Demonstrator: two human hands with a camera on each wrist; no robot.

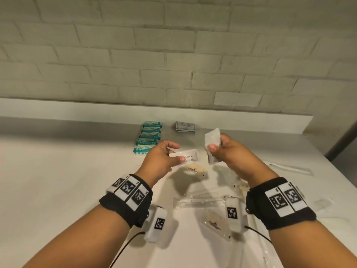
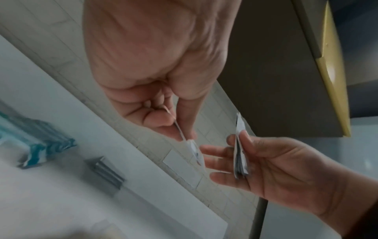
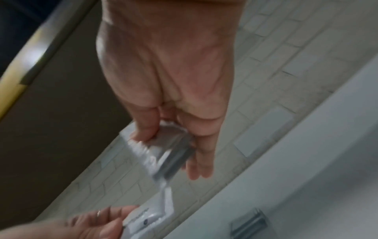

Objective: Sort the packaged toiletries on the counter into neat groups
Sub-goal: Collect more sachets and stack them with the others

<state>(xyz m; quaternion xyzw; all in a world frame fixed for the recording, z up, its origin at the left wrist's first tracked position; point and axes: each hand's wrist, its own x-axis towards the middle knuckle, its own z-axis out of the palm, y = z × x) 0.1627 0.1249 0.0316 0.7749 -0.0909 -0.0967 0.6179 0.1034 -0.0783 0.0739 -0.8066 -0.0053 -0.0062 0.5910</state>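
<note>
My left hand (image 1: 170, 153) pinches a white toothpaste sachet (image 1: 190, 154) between thumb and fingers, raised above the counter (image 1: 67, 180). My right hand (image 1: 218, 149) grips a small stack of white sachets (image 1: 212, 140) upright, a little to the right of the left one. In the left wrist view the toothpaste sachet (image 2: 193, 149) shows edge-on, with the right hand's stack (image 2: 240, 153) close beside it. In the right wrist view the stack (image 3: 163, 155) is blurred between thumb and fingers. A row of teal wipe packs (image 1: 148, 137) and a pile of grey sachets (image 1: 185, 127) lie at the back.
Loose clear-wrapped items lie on the counter under and near my wrists: a comb packet (image 1: 201, 199), a small packet with tan contents (image 1: 194, 168), another one (image 1: 214, 222), and a long clear packet (image 1: 289, 168) at the right. A brick wall (image 1: 173, 55) backs the counter; its right edge drops off.
</note>
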